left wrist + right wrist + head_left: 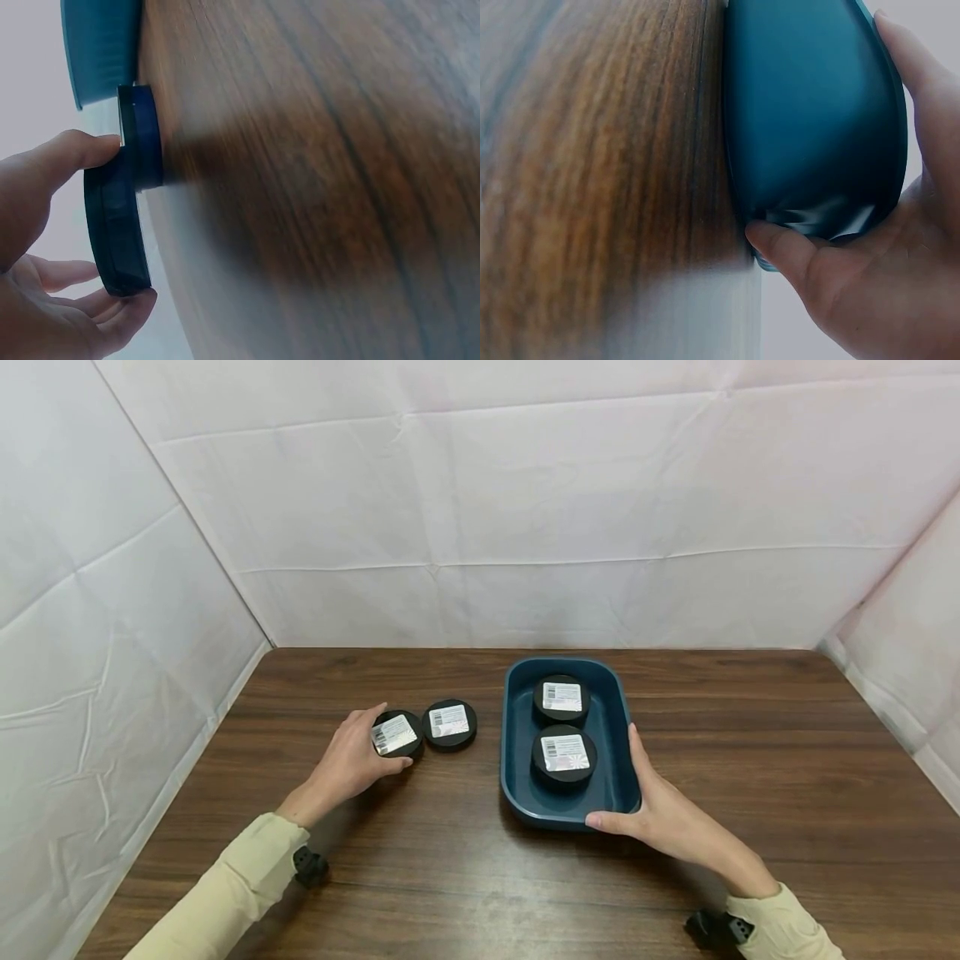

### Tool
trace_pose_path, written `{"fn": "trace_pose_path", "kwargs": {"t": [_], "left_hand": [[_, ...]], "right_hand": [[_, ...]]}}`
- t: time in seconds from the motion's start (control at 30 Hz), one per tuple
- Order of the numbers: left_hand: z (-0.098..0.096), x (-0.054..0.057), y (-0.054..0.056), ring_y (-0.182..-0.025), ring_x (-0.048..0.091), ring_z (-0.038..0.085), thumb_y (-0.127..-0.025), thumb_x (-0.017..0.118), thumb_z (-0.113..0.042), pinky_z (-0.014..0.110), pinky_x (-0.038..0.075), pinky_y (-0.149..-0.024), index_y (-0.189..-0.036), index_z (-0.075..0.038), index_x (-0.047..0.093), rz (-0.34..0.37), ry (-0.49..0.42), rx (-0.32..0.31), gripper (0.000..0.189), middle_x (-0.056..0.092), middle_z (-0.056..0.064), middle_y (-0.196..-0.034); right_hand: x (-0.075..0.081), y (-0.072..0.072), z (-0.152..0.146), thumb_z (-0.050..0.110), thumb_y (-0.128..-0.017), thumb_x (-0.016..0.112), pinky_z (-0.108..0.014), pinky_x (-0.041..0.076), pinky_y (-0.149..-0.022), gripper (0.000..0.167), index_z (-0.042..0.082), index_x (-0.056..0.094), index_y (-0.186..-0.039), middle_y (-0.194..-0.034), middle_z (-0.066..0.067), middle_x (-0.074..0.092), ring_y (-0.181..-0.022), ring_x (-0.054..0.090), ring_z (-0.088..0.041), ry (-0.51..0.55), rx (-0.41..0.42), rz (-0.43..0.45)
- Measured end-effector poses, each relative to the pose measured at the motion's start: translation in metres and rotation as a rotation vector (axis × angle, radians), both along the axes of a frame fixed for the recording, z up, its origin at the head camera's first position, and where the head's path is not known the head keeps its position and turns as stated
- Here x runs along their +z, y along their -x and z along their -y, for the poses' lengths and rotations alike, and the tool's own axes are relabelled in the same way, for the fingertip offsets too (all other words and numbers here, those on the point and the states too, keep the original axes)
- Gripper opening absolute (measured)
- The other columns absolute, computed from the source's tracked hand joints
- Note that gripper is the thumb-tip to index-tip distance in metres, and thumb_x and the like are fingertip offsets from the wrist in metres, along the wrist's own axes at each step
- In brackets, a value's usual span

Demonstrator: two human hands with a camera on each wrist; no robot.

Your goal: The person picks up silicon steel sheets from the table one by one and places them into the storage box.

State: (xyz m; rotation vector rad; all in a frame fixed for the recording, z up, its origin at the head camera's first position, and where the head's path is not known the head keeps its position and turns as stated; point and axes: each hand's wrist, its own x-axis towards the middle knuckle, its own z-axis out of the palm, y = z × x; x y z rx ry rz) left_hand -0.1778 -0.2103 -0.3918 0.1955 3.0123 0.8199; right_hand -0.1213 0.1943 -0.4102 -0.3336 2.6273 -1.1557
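Observation:
My left hand (354,758) pinches a flat round black container (397,735) by its sides, thumb on the near side and fingers on the far side. A white barcode label is on its top. In the left wrist view the held container (118,225) looks slightly raised from the tabletop. Close to its right lies a similar black container (450,725). My right hand (671,814) grips the near right corner of a dark blue tray (517,806), thumb at the front and fingers along the right side. Inside the tray sit two more labelled containers, a far one (562,700) and a near one (564,758).
The brown wood-grain table (465,877) reaches back to a white sheet wall (487,510). More white sheeting (90,693) stands along the left side and the right side (922,677). Each wrist carries a small black device (309,866).

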Motion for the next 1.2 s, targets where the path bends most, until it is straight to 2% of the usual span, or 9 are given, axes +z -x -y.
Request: {"fn": "trace_pose_path", "kwargs": {"t": [0.3,0.83,1.2], "left_hand": [[-0.007,0.004,-0.003,-0.125,0.052,0.043,-0.078,0.084,-0.024,0.056,0.045,-0.102,-0.15,0.004,0.039,0.0,-0.004,-0.004,0.09,0.05,0.029,-0.139],[-0.005,0.011,-0.006,-0.13,0.047,0.044,-0.078,0.082,-0.022,0.057,0.044,-0.104,-0.151,0.002,0.04,-0.01,0.006,-0.022,0.087,0.047,0.029,-0.143],[-0.012,0.017,-0.008,-0.128,0.048,0.042,-0.077,0.081,-0.022,0.056,0.045,-0.102,-0.151,-0.001,0.041,-0.008,-0.018,-0.032,0.087,0.048,0.028,-0.143]], "right_hand": [[0.0,0.0,0.0,0.05,-0.084,0.078,-0.067,0.033,-0.111,0.132,0.023,-0.028,-0.156,-0.167,-0.026,-0.003,-0.146,0.027,-0.048,0.0,-0.002,-0.001],[-0.001,-0.001,0.0,0.047,-0.084,0.079,-0.067,0.032,-0.111,0.131,0.023,-0.028,-0.156,-0.167,-0.026,-0.003,-0.147,0.026,-0.047,0.018,-0.001,-0.006],[-0.002,0.0,0.001,0.045,-0.084,0.08,-0.067,0.031,-0.111,0.131,0.023,-0.028,-0.156,-0.167,-0.026,-0.003,-0.147,0.025,-0.047,0.026,0.005,-0.022]]}}
